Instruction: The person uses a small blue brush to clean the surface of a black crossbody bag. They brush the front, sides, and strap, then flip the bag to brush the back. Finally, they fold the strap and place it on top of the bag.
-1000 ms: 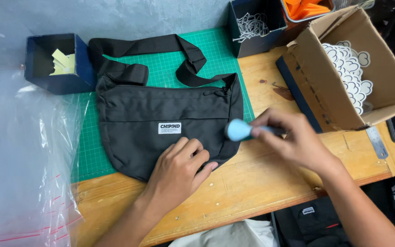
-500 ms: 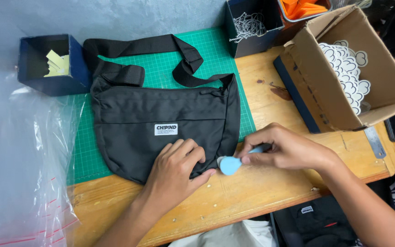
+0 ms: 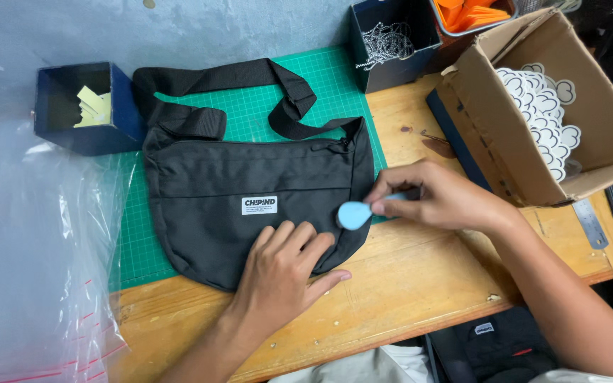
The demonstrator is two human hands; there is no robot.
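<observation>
A black sling bag [image 3: 250, 191] with a small white label lies flat on a green cutting mat [image 3: 250, 99], its strap looped toward the back. My left hand [image 3: 285, 273] presses palm-down on the bag's lower right part, fingers spread. My right hand [image 3: 438, 198] pinches the handle of a small light-blue tool [image 3: 355, 214], whose rounded head touches the bag's right edge.
An open cardboard box [image 3: 590, 120] of white cloud-shaped tags stands at the right. A dark blue box [image 3: 83, 106] with yellow slips is at the back left, another [image 3: 391, 42] with cords at the back. Clear plastic bags [image 3: 30, 269] cover the left. A metal ruler [image 3: 590, 223] lies right.
My right hand has moved the blue tool along the bag's right edge, first down toward the bottom, then slightly up. My left hand has stayed pressed on the bag.
</observation>
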